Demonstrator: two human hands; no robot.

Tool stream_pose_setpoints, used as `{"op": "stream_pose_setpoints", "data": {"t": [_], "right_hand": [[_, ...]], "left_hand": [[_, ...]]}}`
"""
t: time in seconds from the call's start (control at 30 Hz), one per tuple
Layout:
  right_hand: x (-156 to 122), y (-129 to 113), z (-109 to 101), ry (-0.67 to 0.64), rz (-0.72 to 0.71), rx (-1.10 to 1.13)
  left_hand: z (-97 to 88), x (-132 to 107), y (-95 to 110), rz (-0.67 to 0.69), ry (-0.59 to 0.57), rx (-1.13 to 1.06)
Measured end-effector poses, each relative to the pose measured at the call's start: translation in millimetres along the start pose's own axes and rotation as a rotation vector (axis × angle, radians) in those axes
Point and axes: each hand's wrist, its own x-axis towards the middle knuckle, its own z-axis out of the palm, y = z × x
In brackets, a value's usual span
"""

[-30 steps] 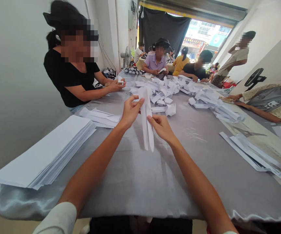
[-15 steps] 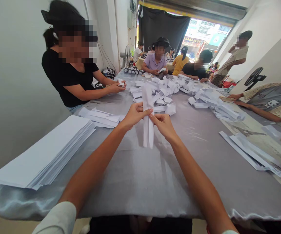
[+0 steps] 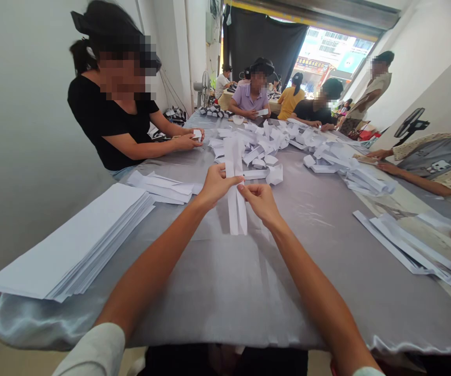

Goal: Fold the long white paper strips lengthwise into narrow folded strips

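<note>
Between my two hands a long folded strip of white paper [image 3: 236, 211] is held upright above the table, with a crease running along its length. My left hand [image 3: 216, 187] grips its left edge at mid-height, thumb across the front and fingers behind. On the right edge, a little lower, my right hand [image 3: 260, 201] pinches the paper between thumb and fingers. The two thumb tips almost meet at the crease. Just beyond the strip lies a heap of folded white paper pieces [image 3: 264, 143].
A tall stack of flat white sheets [image 3: 72, 235] lies on the left of the grey cloth-covered table [image 3: 210, 297], with folded strips [image 3: 163, 187] behind it. More paper strips [image 3: 409, 245] lie on the right. Several co-workers sit around; one person in black [image 3: 119, 115] handles a small white piece.
The paper strip has turned slightly and its top leans a little further left. My hands keep nearly the same hold. The co-worker at left has shifted the small white piece in their hands.
</note>
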Motion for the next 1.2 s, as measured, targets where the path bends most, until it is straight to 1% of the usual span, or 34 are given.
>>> {"op": "stream_pose_setpoints", "data": {"t": [0.07,0.13,0.23,0.3,0.4,0.53,0.6,0.7,0.77,0.83,0.9,0.93,1.0,1.07,1.13,1.2], "right_hand": [[0,0,0,-0.009,0.008,0.003],[0,2,0,-0.022,0.029,-0.001],[-1,7,1,-0.056,0.071,-0.009],[-2,12,5,-0.085,0.101,-0.023],[-6,17,14,-0.151,0.134,-0.044],[-12,16,25,-0.262,0.19,0.003],[-14,13,27,-0.274,0.23,0.035],[-15,9,23,-0.289,0.259,0.044],[-15,5,16,-0.351,0.282,0.041],[-13,1,8,-0.444,0.308,0.021],[-11,-4,-2,-0.488,0.306,-0.032],[-10,-7,-8,-0.473,0.291,-0.064],[-8,-13,-19,-0.389,0.256,-0.124],[-6,-18,-32,-0.332,0.246,-0.198],[-6,-23,-45,-0.339,0.278,-0.311],[-7,-26,-55,-0.356,0.299,-0.423]], "left_hand": [[1.4,0,-3,-0.006,0.022,-0.01],[2.0,1,-6,-0.041,0.05,-0.045],[-1.1,6,-9,-0.088,0.132,-0.089],[-7.5,11,-11,-0.093,0.214,-0.087],[-23.0,21,-12,-0.066,0.343,-0.09],[-43.7,33,-12,-0.03,0.485,-0.11],[-48.9,36,-12,-0.029,0.521,-0.109],[-48.9,36,-11,-0.021,0.525,-0.113],[-46.4,34,-9,0.01,0.526,-0.105],[-44.4,31,-5,0.035,0.496,-0.102],[-43.5,28,0,0.022,0.398,-0.122],[-43.2,27,3,0.004,0.331,-0.129],[-41.9,23,6,-0.042,0.192,-0.121],[-39.3,21,7,-0.066,0.08,-0.081],[-36.0,18,8,-0.056,-0.004,-0.019],[-32.8,16,9,-0.016,-0.052,0.032]]}}
